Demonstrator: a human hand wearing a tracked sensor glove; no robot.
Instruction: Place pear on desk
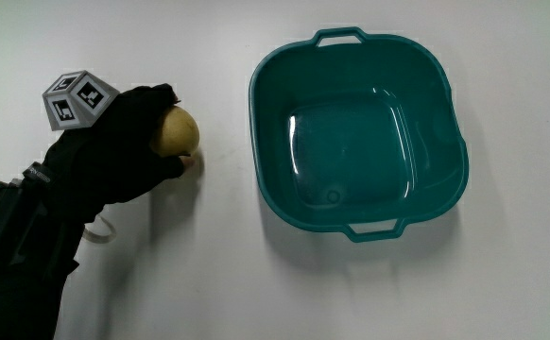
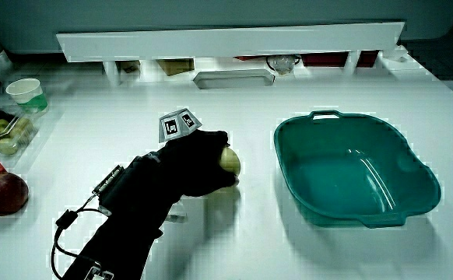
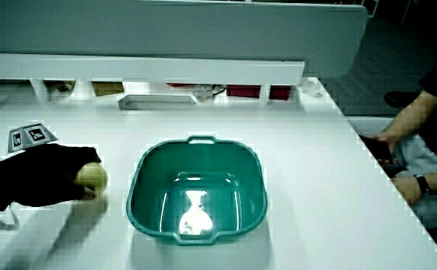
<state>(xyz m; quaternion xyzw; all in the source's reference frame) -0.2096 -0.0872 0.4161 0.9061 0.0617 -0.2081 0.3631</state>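
A yellow-green pear [image 1: 177, 131] sits low at the white desk [image 1: 218, 274], beside the teal basin [image 1: 358, 132]. The black-gloved hand [image 1: 128, 142] wraps over it, fingers curled around the fruit, the patterned cube [image 1: 77, 98] on its back. In both side views the pear [image 2: 230, 162] [image 3: 93, 177] shows past the glove's fingertips, close to or resting on the tabletop. The hand [image 2: 191, 163] [image 3: 49, 180] is beside the basin [image 2: 355, 175] [image 3: 196, 191], which holds nothing.
A red apple [image 2: 1, 193] and a tray of green fruit [image 2: 1, 132] lie near the table's edge in a side view, with a small cup [image 2: 26, 92]. A low white partition [image 2: 234, 39] with a flat grey tray [image 2: 233, 77] borders the table.
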